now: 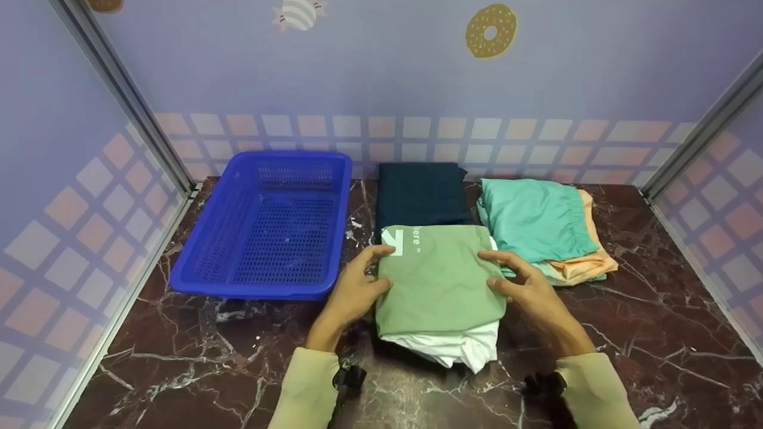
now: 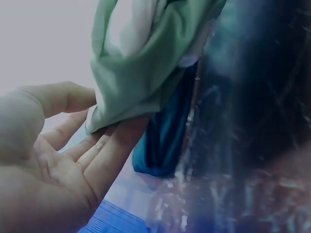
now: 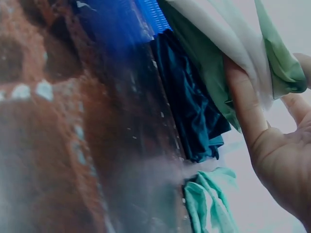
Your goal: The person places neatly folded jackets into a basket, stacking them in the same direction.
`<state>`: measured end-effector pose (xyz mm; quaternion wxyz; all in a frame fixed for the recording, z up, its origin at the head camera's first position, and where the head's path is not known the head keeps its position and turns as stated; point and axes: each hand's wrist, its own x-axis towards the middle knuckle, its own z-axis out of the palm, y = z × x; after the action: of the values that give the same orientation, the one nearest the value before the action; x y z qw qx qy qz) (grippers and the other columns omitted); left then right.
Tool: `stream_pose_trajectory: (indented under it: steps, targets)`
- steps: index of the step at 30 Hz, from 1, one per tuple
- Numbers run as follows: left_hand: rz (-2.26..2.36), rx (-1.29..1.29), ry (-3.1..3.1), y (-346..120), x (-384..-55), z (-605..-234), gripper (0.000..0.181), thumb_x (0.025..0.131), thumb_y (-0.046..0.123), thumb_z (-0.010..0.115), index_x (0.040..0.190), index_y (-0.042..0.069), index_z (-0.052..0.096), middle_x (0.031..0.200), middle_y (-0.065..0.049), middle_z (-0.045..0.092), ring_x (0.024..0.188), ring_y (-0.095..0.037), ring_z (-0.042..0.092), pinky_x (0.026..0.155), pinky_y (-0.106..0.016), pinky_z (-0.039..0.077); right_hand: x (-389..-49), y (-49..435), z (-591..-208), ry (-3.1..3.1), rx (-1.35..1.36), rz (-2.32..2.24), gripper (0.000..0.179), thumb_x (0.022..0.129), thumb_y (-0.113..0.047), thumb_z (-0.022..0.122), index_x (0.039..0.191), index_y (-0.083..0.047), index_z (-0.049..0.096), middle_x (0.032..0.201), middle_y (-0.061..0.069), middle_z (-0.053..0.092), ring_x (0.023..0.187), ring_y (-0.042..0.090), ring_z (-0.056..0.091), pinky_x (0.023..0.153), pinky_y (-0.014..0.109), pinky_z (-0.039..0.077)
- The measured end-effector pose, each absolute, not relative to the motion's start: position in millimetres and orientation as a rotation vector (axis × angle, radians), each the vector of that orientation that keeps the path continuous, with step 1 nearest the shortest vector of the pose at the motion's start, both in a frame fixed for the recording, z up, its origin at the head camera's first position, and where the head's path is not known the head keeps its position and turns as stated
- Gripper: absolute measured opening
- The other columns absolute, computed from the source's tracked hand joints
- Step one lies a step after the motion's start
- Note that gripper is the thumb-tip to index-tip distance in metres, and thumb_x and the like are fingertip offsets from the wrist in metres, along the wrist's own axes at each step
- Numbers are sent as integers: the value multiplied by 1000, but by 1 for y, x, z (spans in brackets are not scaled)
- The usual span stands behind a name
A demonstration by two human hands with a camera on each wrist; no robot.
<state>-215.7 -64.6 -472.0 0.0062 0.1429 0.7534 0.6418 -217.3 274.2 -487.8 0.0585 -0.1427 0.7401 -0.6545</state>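
Head, green garment (image 1: 441, 286): between both hands, in front of the navy cloth (image 1: 420, 190); might unfold if either pinch loosens, given the loose white cloth (image 1: 465, 345) beneath.
Head, left hand (image 1: 357, 286): clamped on the left edge.
Head, right hand (image 1: 530, 292): clamped on the right edge.
Head, count: one each of green garment, navy cloth, teal garment (image 1: 533, 217), orange cloth (image 1: 584, 268), blue basket (image 1: 256, 291); white layers uncountable.
Left wrist, corner: pinched between thumb and fingers, liable to slip under too light a hold; one hand.
Right wrist, fold: gripped with a finger against white cloth, liable to part if pinched unevenly; one hand.
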Motion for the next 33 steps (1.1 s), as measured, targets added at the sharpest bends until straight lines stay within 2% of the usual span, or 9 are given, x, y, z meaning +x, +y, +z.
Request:
stream_pose_trajectory:
  steps: [3,5,8,10,11,15,19,26,33]
  targets:
    - [2019,470,2372,-64,-216,-464,52,88,-10,65,139,-3,61,133,-21,66,87,-21,63,65,-23,50,-219,276,-482,2260,-490,-1996,50,101,3,66,150,0,57,135,21,48,80,17,67,62,30,58]
    - [2031,482,2393,-64,-218,-460,51,87,-9,66,138,-3,62,134,-20,66,101,-24,63,71,-23,52,-220,276,-479,2282,-519,-1990,51,100,3,68,150,-1,57,132,20,49,74,15,66,57,28,54]
    - [2048,474,2429,-65,-220,-454,49,87,-9,67,136,-2,64,136,-19,65,110,-25,63,75,-24,53,-222,275,-473,2302,-556,-1989,53,99,4,69,150,-1,57,129,21,50,74,17,67,57,29,55]
    - [2049,450,2454,-66,-221,-450,49,87,-9,68,135,-1,65,136,-19,66,100,-22,65,72,-23,53,-224,272,-470,2303,-567,-1999,53,99,5,69,150,-1,57,128,22,51,80,21,71,63,32,59]
    - [2047,434,2467,-67,-221,-448,49,87,-9,69,135,-1,65,135,-19,66,88,-18,64,66,-21,51,-225,270,-468,2299,-567,-2011,54,98,5,69,150,-1,57,128,22,51,84,23,72,66,33,61]
    - [2040,384,2501,-70,-222,-442,49,87,-8,70,135,1,66,129,-18,67,54,-7,44,51,-19,40,-229,263,-461,2269,-554,-2075,56,97,8,69,151,-2,56,128,22,54,91,28,73,71,37,63]
    - [2058,353,2526,-74,-224,-436,50,86,-7,70,135,2,67,124,-18,68,52,-4,39,49,-19,37,-233,254,-454,2257,-548,-2105,59,97,8,68,153,-4,55,130,22,56,94,29,72,72,38,63]
    - [2084,327,2561,-79,-231,-422,50,84,-7,71,133,3,69,117,-17,69,54,-6,44,52,-19,40,-238,244,-442,2275,-536,-2072,64,98,3,69,158,-10,50,136,20,53,102,33,69,76,40,62]
    - [2059,262,2624,-86,-238,-409,51,83,-4,73,133,5,70,122,-14,70,66,-12,56,60,-22,50,-243,233,-434,2320,-581,-2058,67,97,3,71,159,-11,49,140,19,57,105,34,70,77,38,62]
